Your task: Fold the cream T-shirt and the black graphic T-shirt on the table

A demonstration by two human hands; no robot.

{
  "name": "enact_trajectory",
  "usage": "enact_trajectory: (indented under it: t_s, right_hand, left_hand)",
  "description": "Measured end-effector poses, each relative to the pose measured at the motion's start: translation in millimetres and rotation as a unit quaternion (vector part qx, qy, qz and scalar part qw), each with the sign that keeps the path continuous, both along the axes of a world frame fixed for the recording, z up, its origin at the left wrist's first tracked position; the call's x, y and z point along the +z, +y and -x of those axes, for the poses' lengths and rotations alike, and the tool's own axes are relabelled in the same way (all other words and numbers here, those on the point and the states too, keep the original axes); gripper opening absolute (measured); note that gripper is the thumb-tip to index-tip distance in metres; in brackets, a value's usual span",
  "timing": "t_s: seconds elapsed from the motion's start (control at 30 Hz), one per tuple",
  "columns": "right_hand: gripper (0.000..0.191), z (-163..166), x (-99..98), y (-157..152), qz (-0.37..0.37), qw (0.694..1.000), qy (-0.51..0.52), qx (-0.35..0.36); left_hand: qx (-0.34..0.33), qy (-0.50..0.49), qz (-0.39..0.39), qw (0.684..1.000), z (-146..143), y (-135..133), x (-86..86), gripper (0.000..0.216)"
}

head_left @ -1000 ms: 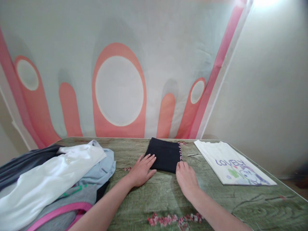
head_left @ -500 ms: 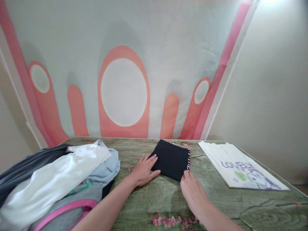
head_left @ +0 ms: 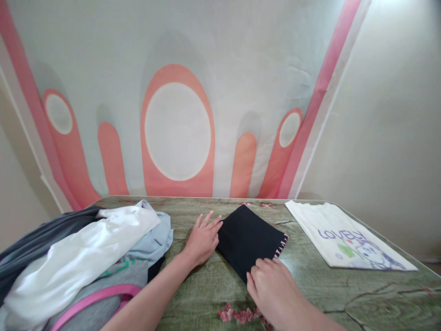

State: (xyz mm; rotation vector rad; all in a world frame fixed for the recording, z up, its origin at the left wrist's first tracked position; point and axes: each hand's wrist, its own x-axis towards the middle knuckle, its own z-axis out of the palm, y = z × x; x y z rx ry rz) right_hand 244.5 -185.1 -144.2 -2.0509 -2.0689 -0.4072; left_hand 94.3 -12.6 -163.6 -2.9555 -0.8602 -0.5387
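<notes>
A folded black garment (head_left: 248,238) with a pink-trimmed edge lies on the green patterned table (head_left: 344,289), turned at an angle. My left hand (head_left: 202,239) lies flat and open, fingers spread, touching the garment's left edge. My right hand (head_left: 272,286) rests on the garment's near corner, fingers curled down onto the cloth. Nothing else is in either hand.
A heap of clothes (head_left: 79,257), white, light blue, dark grey and grey with pink trim, fills the table's left side. A folded white T-shirt (head_left: 344,236) printed "LOVELY" lies at the right. A wall with pink and white shapes stands behind the table.
The black garment has been turned clockwise, its pink-trimmed edge swinging to the right. My right hand has drawn nearer to me with the near corner; my left hand stays at the left edge.
</notes>
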Motion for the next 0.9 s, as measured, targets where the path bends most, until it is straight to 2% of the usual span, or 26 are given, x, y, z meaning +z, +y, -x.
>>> enact_trajectory:
  t_s: [0.07, 0.13, 0.2, 0.3, 0.37, 0.47, 0.77, 0.9]
  right_hand:
    - [0.028, -19, 9.4, 11, -0.009, 0.999, 0.015, -0.028]
    - [0.029, -41, 8.3, 27, -0.031, 0.999, 0.031, -0.017]
    - [0.040, -63, -3.5, 41, -0.036, 0.997, 0.054, 0.032]
    - [0.044, -89, -28.0, 55, 0.017, 0.993, 0.094, 0.062]
    - [0.047, -100, -39.4, 58, 0.066, 0.990, 0.105, 0.062]
    - [0.052, -112, -45.5, 57, 0.112, 0.987, 0.103, 0.049]
    - [0.060, -143, -54.7, 59, 0.132, 0.984, 0.111, -0.041]
    - [0.063, -147, -48.3, 69, 0.140, 0.979, 0.123, -0.084]
  left_hand:
    - [-0.015, -0.001, 0.001, 1.000, -6, -15, 4.2, 0.041]
    - [-0.048, 0.013, 0.024, 0.998, -14, -34, 6.2, 0.045]
    - [-0.086, 0.035, 0.053, 0.994, -19, -51, 6.1, 0.049]
    - [-0.123, 0.057, 0.082, 0.987, -23, -65, 3.6, 0.052]
    - [-0.134, 0.063, 0.086, 0.985, -22, -67, 2.5, 0.053]
    - [-0.141, 0.065, 0.083, 0.984, -21, -65, 3.4, 0.054]
    - [-0.140, 0.066, 0.087, 0.984, -21, -66, 5.6, 0.055]
    - [-0.135, 0.060, 0.093, 0.985, -21, -67, 5.5, 0.053]
